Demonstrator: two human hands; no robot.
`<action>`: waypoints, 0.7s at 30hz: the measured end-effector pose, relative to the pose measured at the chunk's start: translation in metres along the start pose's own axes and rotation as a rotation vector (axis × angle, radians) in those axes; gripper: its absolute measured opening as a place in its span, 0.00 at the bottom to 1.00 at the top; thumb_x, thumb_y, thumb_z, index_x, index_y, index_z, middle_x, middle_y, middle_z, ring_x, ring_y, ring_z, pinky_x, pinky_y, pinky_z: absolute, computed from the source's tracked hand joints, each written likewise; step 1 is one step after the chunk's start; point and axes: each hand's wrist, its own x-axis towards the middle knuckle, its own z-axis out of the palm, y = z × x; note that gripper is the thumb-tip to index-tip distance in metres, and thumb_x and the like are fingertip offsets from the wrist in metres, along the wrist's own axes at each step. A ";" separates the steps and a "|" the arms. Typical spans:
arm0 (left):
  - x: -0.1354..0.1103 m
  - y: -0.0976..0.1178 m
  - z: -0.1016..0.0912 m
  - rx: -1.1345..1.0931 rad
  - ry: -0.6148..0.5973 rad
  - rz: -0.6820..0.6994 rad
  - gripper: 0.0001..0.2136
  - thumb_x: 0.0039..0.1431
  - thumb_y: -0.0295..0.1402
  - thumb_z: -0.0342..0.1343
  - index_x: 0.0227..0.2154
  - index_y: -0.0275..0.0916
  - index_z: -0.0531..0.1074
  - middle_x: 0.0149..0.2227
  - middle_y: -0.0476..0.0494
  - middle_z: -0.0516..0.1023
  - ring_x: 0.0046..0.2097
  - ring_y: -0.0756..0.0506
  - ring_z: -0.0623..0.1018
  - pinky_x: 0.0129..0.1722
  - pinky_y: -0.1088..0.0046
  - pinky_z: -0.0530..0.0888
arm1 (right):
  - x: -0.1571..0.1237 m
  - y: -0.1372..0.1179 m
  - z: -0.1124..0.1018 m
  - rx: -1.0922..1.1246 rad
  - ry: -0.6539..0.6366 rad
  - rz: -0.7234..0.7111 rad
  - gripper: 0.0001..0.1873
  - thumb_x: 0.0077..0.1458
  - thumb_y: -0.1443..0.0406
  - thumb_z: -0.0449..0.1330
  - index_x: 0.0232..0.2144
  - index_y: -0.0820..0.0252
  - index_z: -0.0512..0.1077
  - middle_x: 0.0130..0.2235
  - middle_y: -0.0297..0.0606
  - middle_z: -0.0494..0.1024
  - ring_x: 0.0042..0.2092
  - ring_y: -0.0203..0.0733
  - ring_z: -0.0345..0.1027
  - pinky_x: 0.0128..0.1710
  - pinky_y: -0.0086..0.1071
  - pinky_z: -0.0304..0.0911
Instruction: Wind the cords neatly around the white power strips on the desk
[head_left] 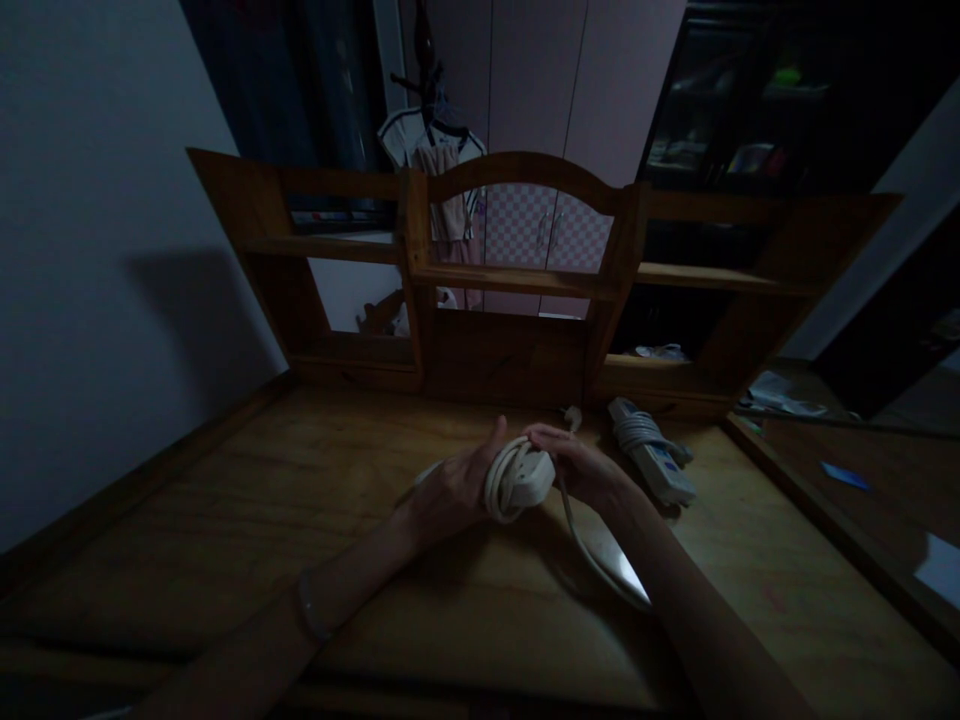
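A white power strip (pixel 534 478) with several turns of its cord (pixel 496 490) round it is held above the wooden desk. My left hand (pixel 459 485) is closed round the strip from the left, its thumb pointing up beside the coil. My right hand (pixel 581 465) is closed at the strip's near end, fingers bent over the top of the coil and on the cord. A loose length of cord hangs below the right hand and curves toward the right forearm. Behind this hand lies a white plug (pixel 572 416). The right fingertips are partly hidden.
A second power strip (pixel 654 455), wound with grey cord, lies on the desk (pixel 300 500) to the right. A wooden shelf unit (pixel 517 283) stands along the back edge. A wall (pixel 112 300) borders the left side. A blue card (pixel 845 475) lies on a surface farther right.
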 end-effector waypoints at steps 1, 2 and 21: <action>-0.001 0.000 0.002 -0.012 0.002 -0.033 0.42 0.61 0.44 0.51 0.65 0.30 0.29 0.50 0.28 0.73 0.48 0.41 0.77 0.47 0.65 0.75 | 0.001 0.001 -0.001 0.005 0.004 0.007 0.12 0.46 0.61 0.68 0.32 0.60 0.74 0.28 0.29 0.74 0.26 0.29 0.64 0.26 0.23 0.59; -0.002 -0.001 0.003 -0.017 0.002 -0.048 0.45 0.60 0.44 0.52 0.64 0.30 0.26 0.48 0.30 0.75 0.46 0.41 0.78 0.45 0.65 0.76 | 0.002 0.003 -0.003 0.006 0.007 0.016 0.11 0.46 0.61 0.67 0.31 0.60 0.73 0.27 0.28 0.72 0.25 0.28 0.63 0.26 0.23 0.59; 0.011 -0.008 -0.010 -0.155 0.231 -0.195 0.30 0.54 0.35 0.60 0.57 0.41 0.55 0.55 0.36 0.65 0.58 0.41 0.67 0.56 0.61 0.69 | 0.014 0.024 0.011 0.015 0.067 -0.075 0.13 0.44 0.59 0.66 0.30 0.59 0.69 0.20 0.22 0.55 0.20 0.26 0.42 0.20 0.23 0.42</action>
